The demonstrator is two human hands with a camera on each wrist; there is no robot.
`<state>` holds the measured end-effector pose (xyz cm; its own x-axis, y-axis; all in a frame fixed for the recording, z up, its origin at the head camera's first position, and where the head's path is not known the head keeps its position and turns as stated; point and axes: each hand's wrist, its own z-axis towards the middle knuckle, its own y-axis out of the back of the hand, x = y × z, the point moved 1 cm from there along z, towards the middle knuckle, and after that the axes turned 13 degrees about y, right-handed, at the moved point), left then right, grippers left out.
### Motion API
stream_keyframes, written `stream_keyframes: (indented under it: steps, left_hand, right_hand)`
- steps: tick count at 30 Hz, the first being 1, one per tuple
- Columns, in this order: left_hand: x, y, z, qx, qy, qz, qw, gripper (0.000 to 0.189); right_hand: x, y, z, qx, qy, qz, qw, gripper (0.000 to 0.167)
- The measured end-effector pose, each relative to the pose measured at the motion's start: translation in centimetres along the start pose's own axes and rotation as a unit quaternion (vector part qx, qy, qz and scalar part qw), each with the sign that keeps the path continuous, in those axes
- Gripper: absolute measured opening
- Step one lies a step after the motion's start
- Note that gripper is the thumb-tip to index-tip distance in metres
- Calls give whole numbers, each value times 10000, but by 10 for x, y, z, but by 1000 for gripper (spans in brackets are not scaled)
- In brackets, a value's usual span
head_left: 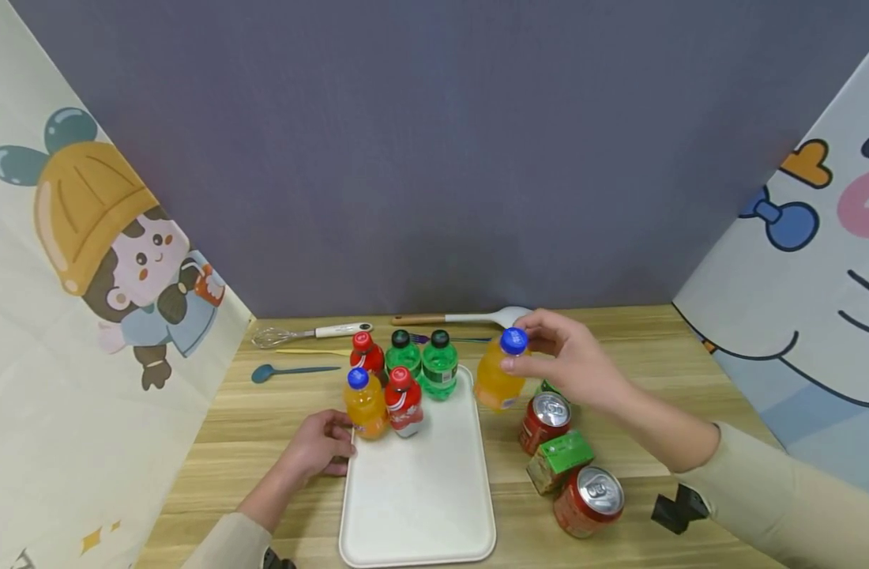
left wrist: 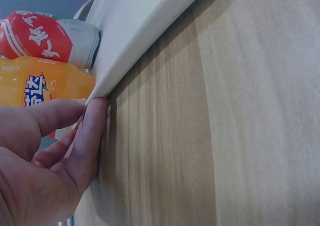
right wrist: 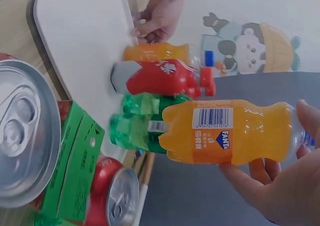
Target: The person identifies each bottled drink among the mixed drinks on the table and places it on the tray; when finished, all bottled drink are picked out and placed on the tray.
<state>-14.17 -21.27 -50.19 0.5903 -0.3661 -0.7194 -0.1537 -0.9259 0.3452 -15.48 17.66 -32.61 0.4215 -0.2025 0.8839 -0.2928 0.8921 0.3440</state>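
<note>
My right hand [head_left: 566, 356] grips an orange Fanta bottle [head_left: 501, 375] with a blue cap near its top, holding it off the table just right of the white tray [head_left: 434, 506]. In the right wrist view the bottle's barcode label [right wrist: 212, 125] faces the camera. My left hand [head_left: 322, 444] pinches the tray's left rim between thumb and fingers. On the tray's far half stand another orange Fanta bottle [head_left: 366, 407], two red-capped bottles, one in front [head_left: 404, 403] and one behind [head_left: 366, 356], and two green bottles [head_left: 439, 367] with black caps.
Right of the tray stand a red can [head_left: 544, 423], a green-topped box [head_left: 561, 461] and a nearer red can [head_left: 588, 502]. Behind lie a whisk [head_left: 314, 334], a white-headed utensil [head_left: 470, 318] and a blue spoon [head_left: 292, 371]. A grey wall [head_left: 434, 158] rises at the back.
</note>
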Motion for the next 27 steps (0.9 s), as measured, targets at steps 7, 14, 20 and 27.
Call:
stream_keyframes:
  steps: [7, 14, 20, 27]
  left_hand:
    - [-1, 1, -1, 37, -23, -15, 10000, 50]
    - [-1, 2, -1, 39, 8, 5, 10000, 51]
    - [-1, 0, -1, 75, -24, -92, 9999, 51]
    - [0, -1, -3, 58, -23, -181, 9998, 52]
  right_hand:
    - [-14, -25, 14, 105, -282, 196, 9994, 37]
    - [-25, -48, 22, 255, -637, 264, 9973, 34]
    - [-36, -61, 25, 276, -716, 341, 9965, 33]
    - [-48, -74, 27, 318, -697, 92, 9970, 30]
